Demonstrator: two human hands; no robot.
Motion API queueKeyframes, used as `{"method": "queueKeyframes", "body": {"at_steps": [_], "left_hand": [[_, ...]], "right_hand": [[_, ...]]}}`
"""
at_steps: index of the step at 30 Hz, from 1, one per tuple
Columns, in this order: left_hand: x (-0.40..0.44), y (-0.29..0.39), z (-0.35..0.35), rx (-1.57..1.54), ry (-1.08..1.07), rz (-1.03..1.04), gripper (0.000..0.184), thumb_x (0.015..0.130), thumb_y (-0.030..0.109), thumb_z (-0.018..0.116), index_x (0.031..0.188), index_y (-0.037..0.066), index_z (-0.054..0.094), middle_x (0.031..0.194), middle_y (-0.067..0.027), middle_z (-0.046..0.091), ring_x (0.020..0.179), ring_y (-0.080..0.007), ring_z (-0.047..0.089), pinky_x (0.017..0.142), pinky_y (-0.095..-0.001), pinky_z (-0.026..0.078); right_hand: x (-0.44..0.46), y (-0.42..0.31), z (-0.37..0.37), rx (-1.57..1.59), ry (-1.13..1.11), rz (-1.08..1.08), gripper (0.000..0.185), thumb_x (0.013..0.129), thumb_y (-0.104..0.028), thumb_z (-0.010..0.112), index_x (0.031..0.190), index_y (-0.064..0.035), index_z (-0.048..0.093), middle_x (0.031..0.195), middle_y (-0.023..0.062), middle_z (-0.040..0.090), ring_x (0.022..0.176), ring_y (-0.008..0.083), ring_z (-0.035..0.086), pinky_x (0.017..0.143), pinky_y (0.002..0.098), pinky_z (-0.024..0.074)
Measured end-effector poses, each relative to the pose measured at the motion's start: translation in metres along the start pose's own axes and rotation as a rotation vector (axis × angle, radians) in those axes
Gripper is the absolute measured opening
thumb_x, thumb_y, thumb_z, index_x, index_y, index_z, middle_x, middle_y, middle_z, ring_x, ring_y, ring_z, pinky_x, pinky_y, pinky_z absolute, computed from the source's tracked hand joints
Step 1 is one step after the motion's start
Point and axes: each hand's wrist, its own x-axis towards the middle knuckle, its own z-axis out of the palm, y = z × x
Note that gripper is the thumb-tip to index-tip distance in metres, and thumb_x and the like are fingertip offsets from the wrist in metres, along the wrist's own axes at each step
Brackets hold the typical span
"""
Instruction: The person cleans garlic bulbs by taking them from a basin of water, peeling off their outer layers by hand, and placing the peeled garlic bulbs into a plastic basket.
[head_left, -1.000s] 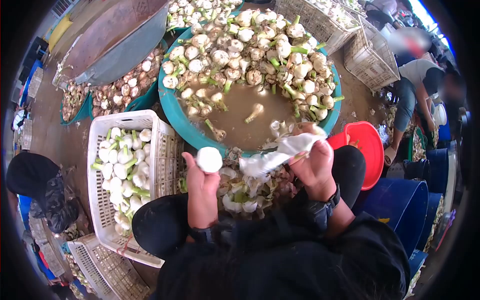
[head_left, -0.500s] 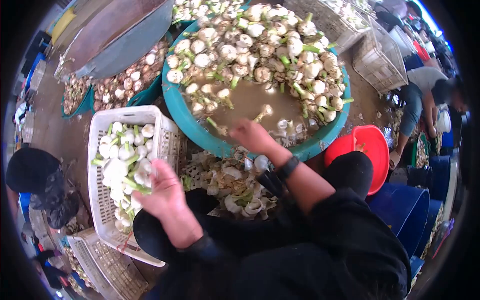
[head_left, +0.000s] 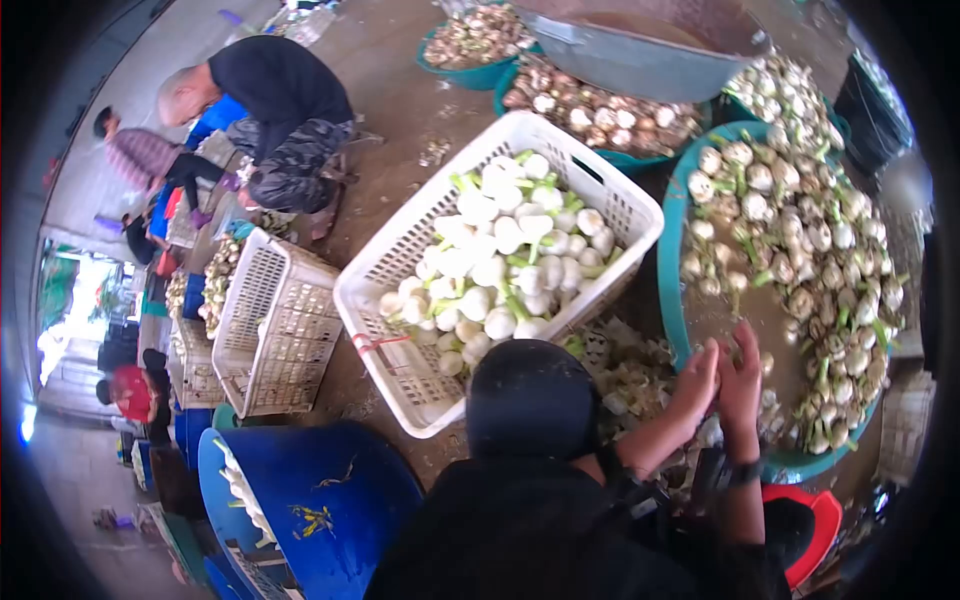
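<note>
My left hand (head_left: pixel 690 392) and my right hand (head_left: pixel 740 385) are close together at the near rim of the teal tub (head_left: pixel 676 262). The fingers of both are bent toward each other, and whatever lies between them is hidden. Inside the tub, garlic bulbs (head_left: pixel 818 240) with dirty skins and green stem stubs are heaped beside brown water (head_left: pixel 735 312). To the left, a white plastic crate (head_left: pixel 375 290) holds many clean, peeled garlic bulbs (head_left: pixel 505 240). Loose garlic skins (head_left: pixel 630 375) lie between the crate and my hands.
A red basin (head_left: pixel 826 530) stands by my knee, and a large blue barrel (head_left: pixel 350 500) is at lower left. Another white crate (head_left: pixel 262 330) stands on its side. A metal trough (head_left: pixel 640 60) and tubs of garlic (head_left: pixel 610 125) are behind. A person (head_left: pixel 285 110) crouches at upper left.
The view has swung left. My left hand has left the crate and my right hand has drawn back from the water; the two now meet near the tub's rim.
</note>
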Motion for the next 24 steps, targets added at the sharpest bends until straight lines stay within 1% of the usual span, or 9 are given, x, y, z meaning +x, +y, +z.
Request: {"method": "queueKeyframes", "body": {"at_steps": [1,3,8,12,15,16,19,21,24], "left_hand": [[0.01,-0.008,-0.006,0.076,-0.151,0.026,0.043,0.089,0.047,0.042,0.085,0.006,0.054,0.059,0.0032,0.045,0.048,-0.0077,0.04,0.045,-0.0219,0.035],[0.013,-0.015,-0.006,0.418,0.095,0.332,0.049,0.085,0.049,0.049,0.076,0.001,0.054,0.058,-0.0048,0.052,0.049,-0.0142,0.05,0.048,-0.0276,0.04],[0.007,-0.011,-0.016,0.914,-0.198,0.314,0.05,0.079,0.047,0.059,0.071,-0.003,0.057,0.063,-0.016,0.059,0.056,-0.0193,0.058,0.053,-0.0326,0.044],[0.005,-0.014,-0.018,0.833,-0.318,0.278,0.044,0.081,0.04,0.059,0.068,-0.003,0.057,0.055,-0.012,0.057,0.05,-0.0175,0.055,0.049,-0.0329,0.043],[0.012,-0.023,-0.02,0.83,-0.341,0.218,0.044,0.081,0.041,0.057,0.066,0.001,0.057,0.06,-0.0155,0.059,0.057,-0.0266,0.06,0.053,-0.0387,0.044],[0.009,-0.017,-0.019,0.799,-0.364,0.184,0.04,0.082,0.036,0.057,0.07,-0.002,0.057,0.057,-0.0114,0.058,0.055,-0.0166,0.057,0.052,-0.0321,0.045],[-0.003,-0.004,-0.019,0.893,-0.345,0.364,0.038,0.082,0.036,0.056,0.08,-0.002,0.057,0.062,-0.0108,0.06,0.062,-0.0176,0.06,0.057,-0.0324,0.047],[-0.006,0.0,-0.016,0.697,-0.393,0.216,0.034,0.083,0.034,0.053,0.092,0.001,0.054,0.071,-0.0124,0.062,0.07,-0.0208,0.061,0.064,-0.0325,0.047],[-0.003,0.003,-0.022,0.925,-0.554,0.278,0.042,0.085,0.041,0.05,0.085,0.0,0.061,0.079,-0.0107,0.062,0.068,-0.0185,0.058,0.066,-0.0333,0.046]], "right_hand": [[-0.005,0.003,-0.011,-0.378,-0.053,-0.282,0.036,0.078,-0.005,0.056,0.114,-0.0032,0.053,0.108,0.0202,0.053,0.087,0.0266,0.056,0.071,0.0378,0.0455],[-0.019,-0.047,-0.026,-0.731,-0.128,-0.547,0.021,0.075,-0.009,0.056,0.095,-0.0024,0.06,0.099,0.0196,0.057,0.085,0.0343,0.056,0.077,0.0456,0.0423],[-0.047,-0.043,-0.053,-1.011,-0.573,-0.318,0.003,0.072,-0.009,0.054,0.075,-0.0079,0.056,0.067,0.0123,0.058,0.068,0.032,0.059,0.061,0.0428,0.0471],[-0.058,-0.032,-0.05,-0.979,-0.549,-0.364,0.003,0.071,-0.011,0.055,0.069,-0.0081,0.054,0.062,0.0127,0.056,0.059,0.0308,0.058,0.052,0.0411,0.0465],[-0.065,-0.008,-0.043,-0.519,-0.305,-0.17,0.01,0.075,-0.013,0.054,0.07,-0.0046,0.057,0.062,0.0137,0.059,0.055,0.0291,0.058,0.051,0.0389,0.0448],[-0.061,-0.016,-0.045,-0.279,-0.375,0.195,0.016,0.08,-0.015,0.053,0.076,-0.0006,0.059,0.065,0.0141,0.059,0.056,0.0217,0.057,0.052,0.0341,0.0431],[-0.067,-0.026,-0.04,0.217,-0.316,0.317,0.018,0.082,-0.014,0.052,0.08,0.0025,0.059,0.066,0.0144,0.056,0.059,0.014,0.053,0.056,0.0287,0.0418],[-0.069,-0.042,-0.046,0.016,-0.342,0.237,0.017,0.083,-0.014,0.052,0.082,0.0014,0.059,0.067,0.0143,0.055,0.062,0.012,0.051,0.059,0.0273,0.0412],[-0.068,-0.029,-0.053,-0.306,-0.04,-0.114,0.011,0.075,-0.01,0.06,0.082,-0.0017,0.062,0.069,0.0159,0.056,0.071,0.0346,0.054,0.067,0.0392,0.0429]]}}
